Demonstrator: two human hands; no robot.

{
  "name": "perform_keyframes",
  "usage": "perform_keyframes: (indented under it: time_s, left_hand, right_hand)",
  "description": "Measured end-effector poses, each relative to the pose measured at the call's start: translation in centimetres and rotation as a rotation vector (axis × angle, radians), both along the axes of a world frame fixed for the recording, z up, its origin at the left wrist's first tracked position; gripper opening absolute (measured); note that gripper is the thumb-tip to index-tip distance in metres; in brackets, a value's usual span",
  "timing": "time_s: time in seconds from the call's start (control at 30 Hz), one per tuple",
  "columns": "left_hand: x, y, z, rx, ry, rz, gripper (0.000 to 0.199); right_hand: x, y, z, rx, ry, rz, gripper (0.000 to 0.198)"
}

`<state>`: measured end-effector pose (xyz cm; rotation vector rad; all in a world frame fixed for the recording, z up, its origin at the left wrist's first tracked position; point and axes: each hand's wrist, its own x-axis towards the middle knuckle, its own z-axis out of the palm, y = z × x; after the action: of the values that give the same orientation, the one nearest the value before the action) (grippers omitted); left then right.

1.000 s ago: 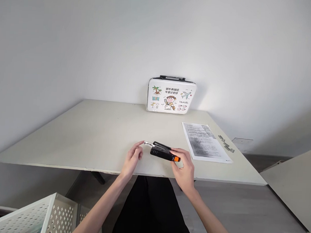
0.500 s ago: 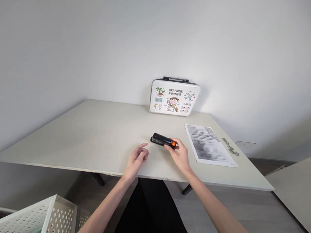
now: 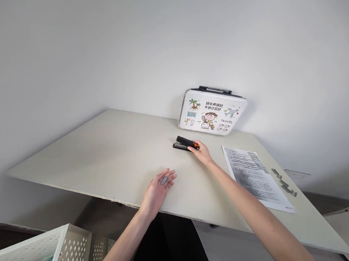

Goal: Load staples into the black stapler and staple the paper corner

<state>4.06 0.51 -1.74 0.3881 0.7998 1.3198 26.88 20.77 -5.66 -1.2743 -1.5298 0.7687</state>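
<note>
A black stapler (image 3: 185,142) with an orange end lies on its base near the middle of the table, its top lifted apart from the base at the left end. My right hand (image 3: 201,150) grips it by the orange end. Nearer the front edge, my left hand (image 3: 156,190) is turned palm up with fingers loosely spread. A small grey strip of staples (image 3: 164,180) rests across those fingers.
Right of my right arm lies a printed sheet (image 3: 254,177). Several grey staple strips (image 3: 284,183) sit beyond it. A white cartoon case (image 3: 212,113) leans against the wall at the back of the table (image 3: 103,154). A perforated white basket (image 3: 63,241) stands low at left.
The stapler has moved away from me and down onto the table, its top now raised. My left hand has turned palm up and opened, showing the staples. The view has shifted left.
</note>
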Motion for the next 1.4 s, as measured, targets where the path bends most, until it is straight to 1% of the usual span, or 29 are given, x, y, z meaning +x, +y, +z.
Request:
perform_keyframes:
  time_s: [0.1,0.17,0.27,0.33,0.37,0.4,0.47,0.5,0.53,0.6,0.73,0.8,0.9,1.07,1.17,1.23,1.27,1.33,1.4]
  left_hand:
    - [-0.2,-0.2,0.0,0.014,0.005,-0.008,0.027]
    - [-0.3,-0.3,-0.1,0.030,0.016,-0.014,0.027]
    - [-0.3,-0.2,-0.3,0.057,0.041,-0.027,0.027]
    - [-0.3,-0.1,-0.3,0.065,0.047,-0.038,0.028]
    - [-0.3,-0.1,-0.2,0.068,0.047,-0.046,0.029]
    - [-0.2,0.0,-0.2,0.071,0.047,-0.058,0.031]
    - [0.0,0.2,0.1,0.080,0.047,-0.100,0.035]
    - [0.2,0.2,0.2,0.090,0.049,-0.126,0.037]
    - [0.5,0.3,0.3,0.101,0.052,-0.154,0.039]
    - [1.4,0.3,0.5,0.120,0.057,-0.212,0.044]
    - [3.8,0.0,0.7,0.126,0.052,-0.310,0.053]
    - [5.0,-0.3,0.9,0.124,0.046,-0.358,0.055]
    - [6.8,-0.9,1.2,0.131,0.069,-0.431,0.055]
    - [10.1,-1.2,1.3,0.154,0.081,-0.527,0.057]
    - [11.8,-1.4,1.2,0.178,0.132,-0.595,0.061]
    - [12.0,-1.4,1.2,0.213,0.268,-0.584,0.063]
    - [11.7,-1.2,1.2,0.257,0.386,-0.551,0.063]
    - [10.2,-0.6,1.3,0.398,0.707,-0.432,0.057]
    - [7.6,0.5,1.4,0.562,1.072,-0.336,0.048]
  right_hand:
    - [0.2,0.2,-0.1,0.014,-0.046,0.026,0.046]
    - [0.4,-0.4,0.2,0.042,-0.070,0.003,0.051]
    - [0.5,-2.7,1.3,0.115,-0.093,-0.086,0.058]
    - [0.1,-5.4,2.5,0.188,-0.119,-0.082,0.051]
    - [-0.2,-7.1,3.2,0.258,-0.161,-0.024,0.043]
    - [-0.5,-8.9,3.9,0.314,-0.204,0.069,0.035]
    - [-1.2,-12.6,5.0,0.392,-0.278,0.292,0.029]
    - [-1.5,-14.2,5.5,0.421,-0.312,0.381,0.028]
    - [-1.7,-15.6,5.8,0.444,-0.341,0.438,0.029]
    - [-1.7,-17.7,6.1,0.463,-0.383,0.478,0.033]
    - [-0.3,-19.5,5.4,0.439,-0.431,0.381,0.035]
    - [0.8,-19.8,4.8,0.440,-0.464,0.336,0.032]
    - [2.4,-20.5,4.0,0.478,-0.508,0.287,0.024]
    - [5.1,-22.5,3.5,0.547,-0.480,0.197,0.015]
    - [8.1,-23.6,3.6,0.553,-0.460,0.122,0.014]
    - [11.2,-23.8,3.5,0.539,-0.464,0.038,0.013]
    - [13.1,-23.8,3.3,0.523,-0.474,-0.015,0.014]
    - [17.5,-23.6,2.7,0.459,-0.486,-0.143,0.019]
    - [22.1,-23.3,1.7,0.403,-0.482,-0.274,0.025]
